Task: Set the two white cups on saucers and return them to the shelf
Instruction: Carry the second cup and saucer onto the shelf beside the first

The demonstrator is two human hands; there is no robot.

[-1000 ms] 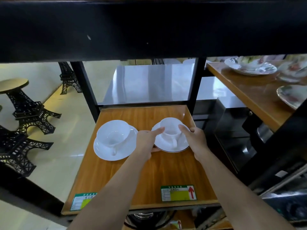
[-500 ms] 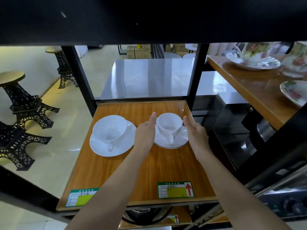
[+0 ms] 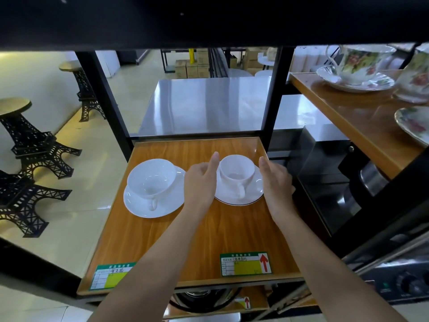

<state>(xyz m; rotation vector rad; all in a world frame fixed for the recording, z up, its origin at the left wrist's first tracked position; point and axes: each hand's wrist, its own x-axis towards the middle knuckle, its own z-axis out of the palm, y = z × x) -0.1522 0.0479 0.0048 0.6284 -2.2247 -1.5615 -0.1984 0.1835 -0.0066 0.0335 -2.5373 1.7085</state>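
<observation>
Two white cups stand on white saucers on the wooden shelf (image 3: 209, 233). The left cup (image 3: 152, 180) sits on its saucer (image 3: 139, 205), handle toward me. The right cup (image 3: 236, 171) sits on a saucer (image 3: 253, 192) with a dark rim line, handle toward me. My left hand (image 3: 200, 182) is open just left of the right cup, fingers pointing away. My right hand (image 3: 276, 180) is open just right of that saucer, over its edge. Neither hand holds anything.
Black shelf posts (image 3: 274, 101) stand behind the shelf, and a black board (image 3: 209, 19) runs overhead. A higher wooden shelf (image 3: 362, 122) at right carries floral cups and plates. Eiffel-tower stools (image 3: 30, 140) stand on the floor at left. Price labels (image 3: 246, 263) mark the front edge.
Both hands have let go of the right cup and saucer and opened beside them. The set now rests farther back on the shelf.
</observation>
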